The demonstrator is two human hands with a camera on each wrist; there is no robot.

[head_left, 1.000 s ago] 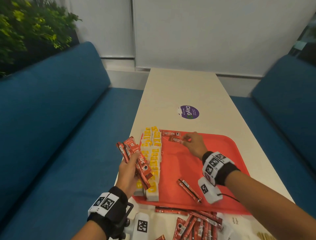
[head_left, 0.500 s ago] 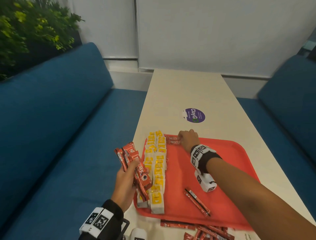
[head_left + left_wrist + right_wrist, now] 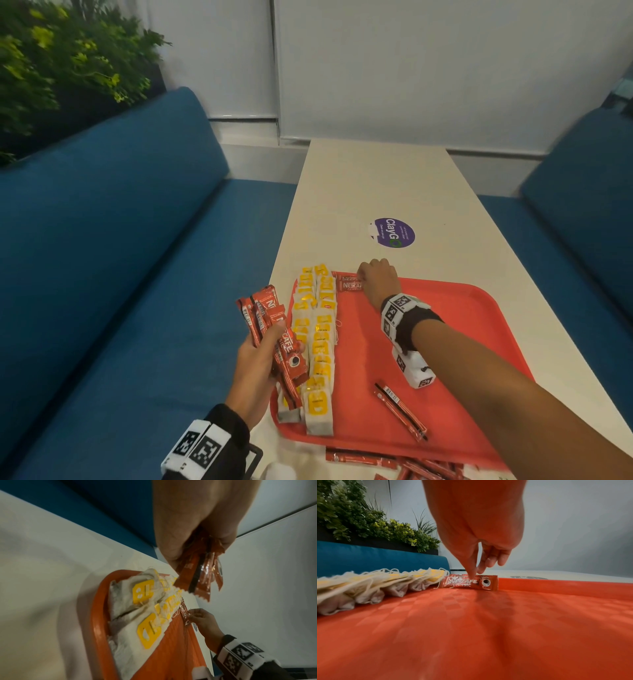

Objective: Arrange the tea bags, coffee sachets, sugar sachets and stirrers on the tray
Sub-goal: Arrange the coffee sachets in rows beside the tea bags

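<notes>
- The right hand (image 3: 378, 281) reaches to the far left corner of the flat red plastic tray (image 3: 479, 308); its thumb and forefinger tips (image 3: 473, 574) press down on a small red Nescafé coffee sachet (image 3: 469, 582) lying flat against the tray's far rim, with a second sachet (image 3: 344, 277) just beyond it.
- Left of that contact, two overlapping rows of white paper tea bags with yellow tags (image 3: 318, 342) run along the tray's left side.
- The left hand (image 3: 255, 370) grips a fanned bundle of long red coffee sachets (image 3: 274, 329), held up beside the tray's left edge, over the tea bags.
- Below the right forearm, one slim red-and-black sachet (image 3: 400, 411) lies slantwise on the tray.
- More loose red sachets (image 3: 394, 462) lie on the white table (image 3: 376, 185) near the tray's near rim.
</notes>
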